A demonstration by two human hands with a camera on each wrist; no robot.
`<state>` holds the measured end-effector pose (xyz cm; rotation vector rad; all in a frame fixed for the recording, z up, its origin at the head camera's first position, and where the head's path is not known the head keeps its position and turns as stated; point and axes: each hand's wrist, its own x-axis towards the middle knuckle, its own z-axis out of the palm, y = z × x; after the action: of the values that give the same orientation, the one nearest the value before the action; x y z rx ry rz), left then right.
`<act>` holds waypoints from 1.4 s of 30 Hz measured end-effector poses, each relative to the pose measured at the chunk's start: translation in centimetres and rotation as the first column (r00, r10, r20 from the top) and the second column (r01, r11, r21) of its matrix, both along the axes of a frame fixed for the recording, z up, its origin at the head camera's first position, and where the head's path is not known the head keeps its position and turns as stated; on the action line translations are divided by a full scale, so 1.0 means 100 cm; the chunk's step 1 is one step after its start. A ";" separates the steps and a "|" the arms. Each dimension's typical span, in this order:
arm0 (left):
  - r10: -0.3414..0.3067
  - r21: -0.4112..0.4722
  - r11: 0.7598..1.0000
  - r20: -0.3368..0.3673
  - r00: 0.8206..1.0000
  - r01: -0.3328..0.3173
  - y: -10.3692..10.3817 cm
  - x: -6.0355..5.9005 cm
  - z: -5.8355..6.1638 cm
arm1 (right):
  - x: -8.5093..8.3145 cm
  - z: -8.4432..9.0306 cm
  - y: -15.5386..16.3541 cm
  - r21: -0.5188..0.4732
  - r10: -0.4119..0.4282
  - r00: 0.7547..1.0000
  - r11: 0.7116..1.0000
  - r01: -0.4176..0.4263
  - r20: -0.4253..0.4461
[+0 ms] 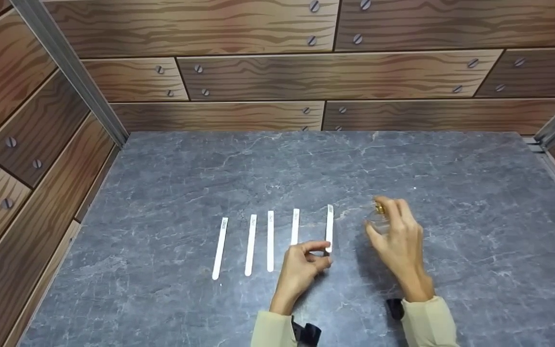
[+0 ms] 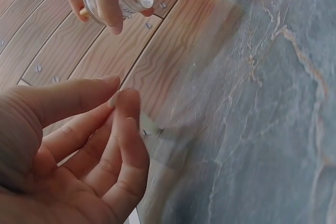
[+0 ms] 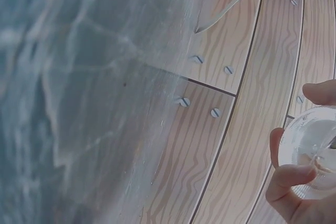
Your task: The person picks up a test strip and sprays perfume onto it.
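Observation:
My left hand (image 1: 301, 270) is at the near end of the rightmost white strip (image 1: 330, 226), a flat stick with a rounded tip and small dark writing at its far end. Thumb and index finger pinch a pale tip in the left wrist view, the other fingers curled behind. Above the table to the right, my right hand (image 1: 399, 238) grips a clear round container (image 3: 299, 140) between thumb and fingers. Its ribbed edge shows in the left wrist view, and a gold-coloured piece (image 1: 379, 207) shows by the fingertips in the head view.
Several more white strips (image 1: 219, 248) lie roughly parallel to the left, each with small writing at its far end. The grey marbled tabletop (image 1: 162, 173) meets wood-patterned walls (image 1: 258, 77) at the back and sides. A metal post (image 1: 70, 67) stands at the left corner.

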<state>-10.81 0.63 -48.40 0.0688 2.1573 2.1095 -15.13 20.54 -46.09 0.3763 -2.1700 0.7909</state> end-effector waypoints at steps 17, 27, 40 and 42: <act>-0.032 0.125 0.992 0.092 0.995 0.021 0.008 -0.015 0.008 | 0.001 0.005 0.003 -0.014 0.008 1.000 1.000 -0.008 0.001; 0.122 -0.088 0.987 -0.124 0.985 -0.134 -0.021 -0.007 0.016 | 0.003 0.004 0.010 -0.031 -0.015 0.999 0.999 0.014 -0.028; 0.239 -0.433 0.836 -0.267 0.934 -0.338 -0.031 -0.001 0.007 | 0.003 0.002 0.010 -0.022 -0.021 1.000 1.000 0.021 -0.009; 0.237 -0.443 0.828 -0.279 0.931 -0.343 -0.030 -0.001 0.006 | 0.002 0.002 0.011 -0.019 -0.022 1.000 1.000 0.022 -0.009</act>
<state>-10.95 -2.37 -47.80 -0.0963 2.9339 1.6722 -14.91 21.59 -45.92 0.3455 -2.1531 0.7957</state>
